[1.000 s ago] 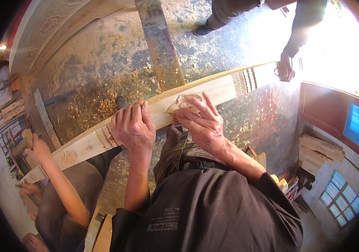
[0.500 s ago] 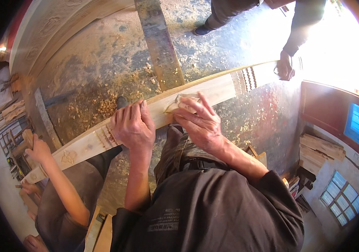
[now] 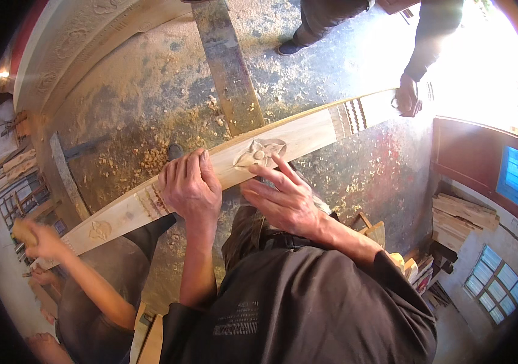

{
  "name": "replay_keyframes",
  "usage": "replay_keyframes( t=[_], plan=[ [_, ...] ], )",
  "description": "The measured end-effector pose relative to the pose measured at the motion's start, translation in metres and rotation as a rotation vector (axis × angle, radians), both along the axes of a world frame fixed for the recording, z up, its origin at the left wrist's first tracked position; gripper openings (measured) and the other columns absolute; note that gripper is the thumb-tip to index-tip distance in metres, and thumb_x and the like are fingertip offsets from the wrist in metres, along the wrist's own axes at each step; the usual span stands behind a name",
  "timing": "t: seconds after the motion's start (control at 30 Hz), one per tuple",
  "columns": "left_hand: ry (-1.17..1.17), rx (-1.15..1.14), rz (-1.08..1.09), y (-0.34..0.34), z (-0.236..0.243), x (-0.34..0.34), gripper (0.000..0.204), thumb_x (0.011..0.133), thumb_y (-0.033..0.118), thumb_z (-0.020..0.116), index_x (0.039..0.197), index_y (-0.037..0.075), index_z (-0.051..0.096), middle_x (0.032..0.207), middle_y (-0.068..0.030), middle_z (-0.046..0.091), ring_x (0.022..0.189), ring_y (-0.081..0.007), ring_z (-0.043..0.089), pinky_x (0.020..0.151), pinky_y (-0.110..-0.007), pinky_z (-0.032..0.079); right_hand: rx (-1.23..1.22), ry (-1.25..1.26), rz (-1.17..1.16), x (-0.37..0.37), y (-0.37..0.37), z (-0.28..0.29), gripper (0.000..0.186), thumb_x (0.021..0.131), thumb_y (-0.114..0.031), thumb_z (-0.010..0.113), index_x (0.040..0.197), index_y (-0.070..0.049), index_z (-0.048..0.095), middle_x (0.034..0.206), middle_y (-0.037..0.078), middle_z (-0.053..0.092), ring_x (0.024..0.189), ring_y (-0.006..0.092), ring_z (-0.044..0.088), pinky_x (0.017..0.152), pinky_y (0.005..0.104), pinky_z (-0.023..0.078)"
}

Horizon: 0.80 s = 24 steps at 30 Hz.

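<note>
A long pale carved wooden board [image 3: 310, 130] runs slantwise across the view, from low left to upper right. My left hand [image 3: 191, 187] is closed over the board left of its middle, fingers curled across its top. Beside it, my right hand [image 3: 286, 197] has its fingers stretched and apart, holding nothing. Its fingertips are at the near edge of a raised flower carving [image 3: 260, 153], which now shows almost whole. Another carved leaf motif [image 3: 99, 230] and rows of notched bands lie further along the board.
At left, a co-worker's blurred hand [image 3: 48, 239] raises a wooden mallet [image 3: 23, 233] over the board's end. Another person's hand [image 3: 409, 97] rests at the far right end. A plank [image 3: 232, 70] and wood shavings [image 3: 153, 156] lie on the floor; stacked boards [image 3: 462, 218] stand at right.
My right hand has drawn back toward me off the flower carving, uncovering it. My left hand stays on the board. The co-worker's mallet has swung leftward and down.
</note>
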<state>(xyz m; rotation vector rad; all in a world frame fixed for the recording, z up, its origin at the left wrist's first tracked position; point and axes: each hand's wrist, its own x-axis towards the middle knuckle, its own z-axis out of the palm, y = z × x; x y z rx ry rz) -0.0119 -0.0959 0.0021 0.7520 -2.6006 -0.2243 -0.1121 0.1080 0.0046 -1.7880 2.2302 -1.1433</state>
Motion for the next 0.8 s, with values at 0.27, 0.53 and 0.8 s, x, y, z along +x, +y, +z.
replay_keyframes(
  t=[0.27,0.53,0.8],
  plan=[
    [0.318,0.000,-0.145,0.002,-0.004,0.014,0.006,0.099,0.009,0.083,0.104,0.006,0.083,0.103,-0.0093,0.081,0.095,-0.0312,0.076,0.093,-0.049,0.061,-0.046,0.065,-0.121,0.006,0.026,-0.007,0.044,0.081,-0.010,0.083,0.125,-0.005,0.083,0.121,0.008,0.084,0.099,0.0213,0.083,0.074,0.0343,0.063],
    [0.134,0.266,-0.279,0.043,0.011,0.045,0.027,0.103,0.027,0.082,0.092,0.003,0.075,0.088,-0.0112,0.072,0.085,-0.0325,0.069,0.081,-0.047,0.053,-0.086,0.067,-0.135,0.013,0.006,-0.008,0.041,0.084,-0.013,0.082,0.125,-0.003,0.083,0.121,0.011,0.084,0.098,0.0211,0.084,0.075,0.0342,0.062],
    [0.259,0.523,-0.053,0.067,0.014,0.041,0.038,0.111,0.031,0.075,0.102,-0.005,0.073,0.098,-0.0198,0.075,0.091,-0.0375,0.072,0.083,-0.048,0.054,-0.147,0.027,-0.119,0.024,-0.016,-0.003,0.049,0.088,-0.015,0.080,0.134,0.001,0.078,0.139,0.018,0.079,0.116,0.0295,0.082,0.089,0.0396,0.065]
  ],
)
